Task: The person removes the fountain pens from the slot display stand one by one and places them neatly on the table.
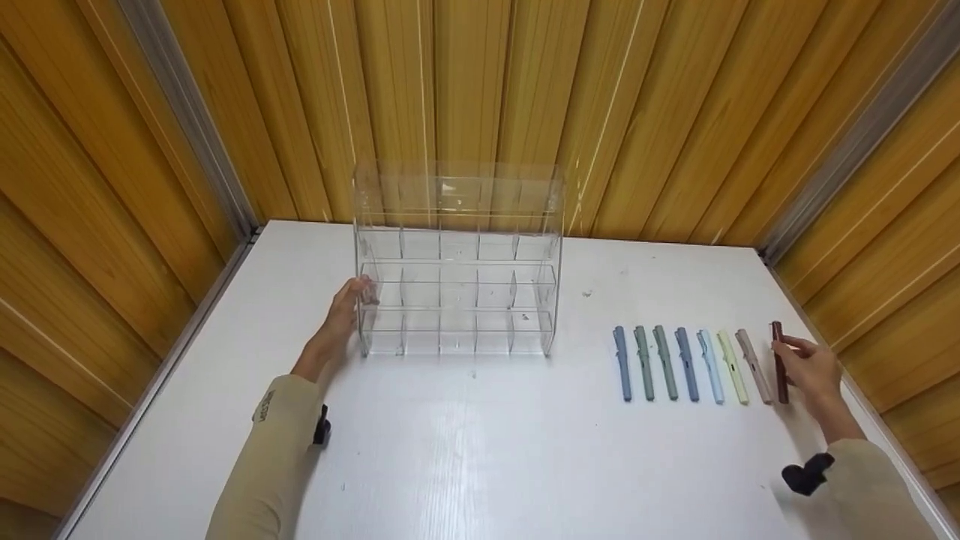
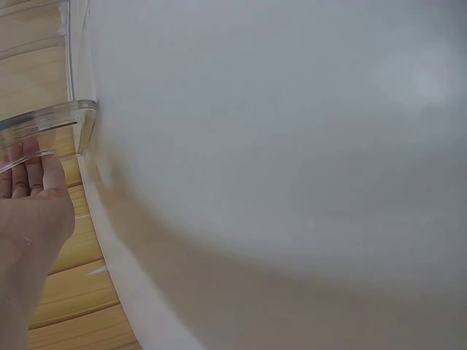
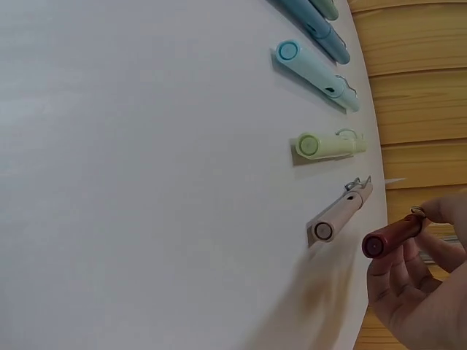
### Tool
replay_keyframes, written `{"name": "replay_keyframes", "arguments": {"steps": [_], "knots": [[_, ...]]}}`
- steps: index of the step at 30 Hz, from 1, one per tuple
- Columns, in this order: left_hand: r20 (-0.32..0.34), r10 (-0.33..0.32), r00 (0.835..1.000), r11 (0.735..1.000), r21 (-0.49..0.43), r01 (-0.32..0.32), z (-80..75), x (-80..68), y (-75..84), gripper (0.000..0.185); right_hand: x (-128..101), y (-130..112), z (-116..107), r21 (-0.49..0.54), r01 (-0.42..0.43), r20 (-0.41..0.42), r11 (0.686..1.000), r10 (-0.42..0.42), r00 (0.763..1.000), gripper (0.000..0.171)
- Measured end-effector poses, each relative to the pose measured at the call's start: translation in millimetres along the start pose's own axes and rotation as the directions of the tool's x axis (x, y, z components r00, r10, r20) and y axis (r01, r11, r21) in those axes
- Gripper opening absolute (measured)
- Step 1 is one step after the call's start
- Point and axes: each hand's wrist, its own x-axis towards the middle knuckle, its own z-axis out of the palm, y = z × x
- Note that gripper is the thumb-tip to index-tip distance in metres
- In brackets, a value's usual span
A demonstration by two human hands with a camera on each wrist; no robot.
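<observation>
Clear acrylic makes up the tiered organiser (image 1: 457, 262), which stands at the back of the white surface (image 1: 465, 450); every compartment that shows looks empty, so as far as can be judged nothing has been sorted into it yet. The left hand (image 1: 341, 319) rests against the organiser's left side wall, fingers (image 2: 33, 171) laid fairly straight along the clear edge, steadying rather than gripping it.

Well to the right of the organiser lies a row of eight pens, side by side and parallel: a blue pen (image 1: 622, 364) nearest the organiser, then two green, another blue, a light blue pen (image 3: 315, 69), a pale yellow-green pen (image 3: 328, 144), a beige pen (image 3: 341, 211), and last a dark red pen (image 1: 779, 364). The right hand (image 1: 816, 371) has the dark red pen pinched between thumb and curled fingers (image 3: 408, 273) at the end of the row farthest from the organiser; in the right wrist view its near end seems raised a little off the surface. The other seven pens lie untouched, so by my reading the work is just starting.
</observation>
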Motion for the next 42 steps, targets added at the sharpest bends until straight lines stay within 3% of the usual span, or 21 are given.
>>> {"name": "replay_keyframes", "arguments": {"steps": [11, 17, 24, 34, 42], "knots": [[0.007, -0.008, 1.0, 1.0, -0.006, 0.008, -0.4, 3.8, -3.4, 0.082, 6, 16, 6, -0.158, 0.039, -0.058, 0.987, -0.049, 0.997, 0.054], [-0.015, -0.027, 1.0, 1.0, -0.003, 0.027, -2.5, -1.8, -7.7, 0.082, 7, 19, 17, -0.254, 0.039, -0.035, 0.966, -0.049, 0.998, 0.054], [-0.018, -0.011, 1.0, 1.0, -0.009, 0.011, -0.7, 2.2, -7.2, 0.082, 12, 16, 16, -0.356, 0.048, -0.014, 0.933, -0.056, 0.998, 0.054], [-0.013, 0.022, 1.0, 1.0, -0.006, -0.022, 4.7, 4.2, -6.2, 0.075, 19, 23, 15, -0.37, 0.067, -0.054, 0.927, -0.094, 0.994, 0.051], [-0.007, 0.016, 1.0, 1.0, 0.0, -0.016, 0.1, 4.9, -7.1, 0.085, 24, 19, 20, -0.387, 0.082, -0.035, 0.918, -0.104, 0.994, 0.053]]}}
